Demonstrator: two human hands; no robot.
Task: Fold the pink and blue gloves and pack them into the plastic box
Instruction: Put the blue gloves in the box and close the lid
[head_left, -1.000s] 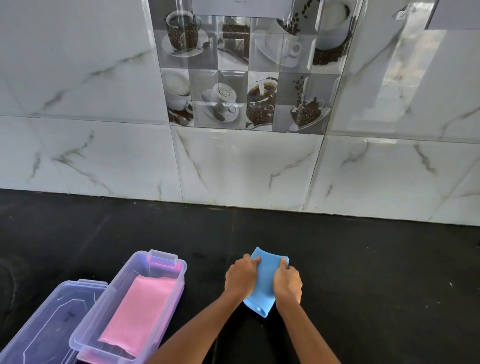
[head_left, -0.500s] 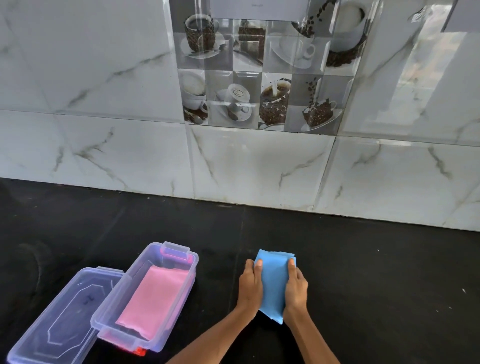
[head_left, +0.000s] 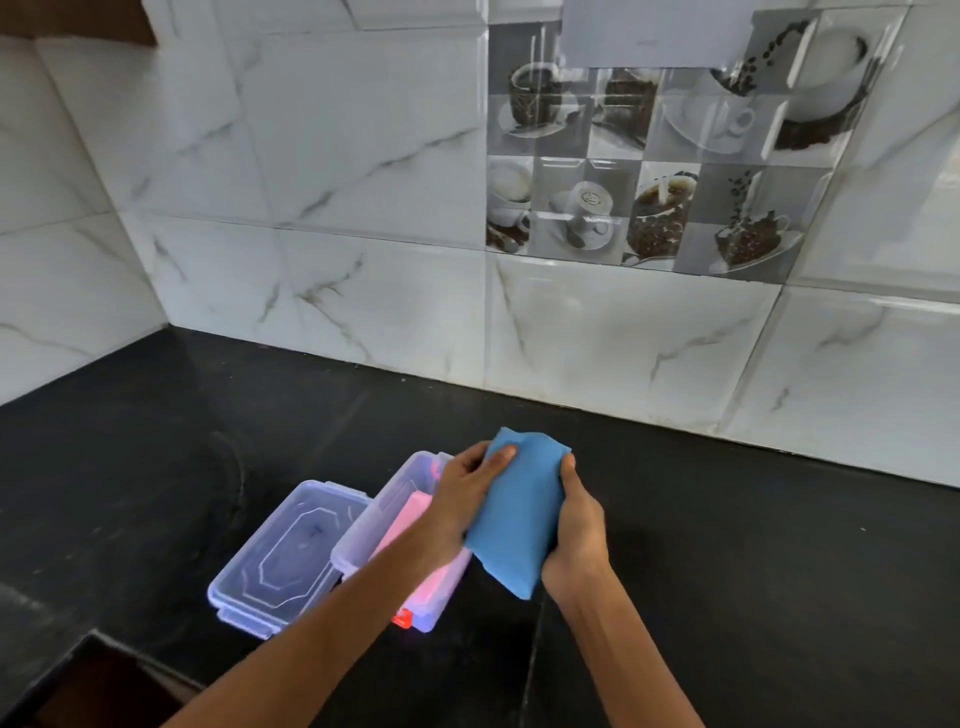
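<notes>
Gripping the folded blue glove (head_left: 519, 512) from both sides, the two hands hold it above the black table (head_left: 727, 545), its near corner hanging down between the wrists. The left hand (head_left: 467, 499) curls around the glove's left edge with fingertips lying on the top of the fabric; the right hand (head_left: 576, 525) clasps the right edge, thumb pointing up along the fold. The glove partly hides the far right side of the plastic box (head_left: 363, 540), which sits just to its left, lower in the head view.

Inside that clear box lies the folded pink glove (head_left: 410, 519), flat against the bottom and partly covered by the left forearm. A red clip (head_left: 402, 618) shows at the box's near end. Whether the blue glove touches the box rim cannot be told.

Touching the box on its left side, the transparent lid (head_left: 285, 551) rests upside down on the table, its octagonal ridge facing up.

Behind everything rises a wall of white marbled tiles (head_left: 311, 182), with a panel of coffee-cup picture tiles (head_left: 649, 171) up to the right. At the lower left, the table's edge gives way to a brown surface (head_left: 104, 686).
</notes>
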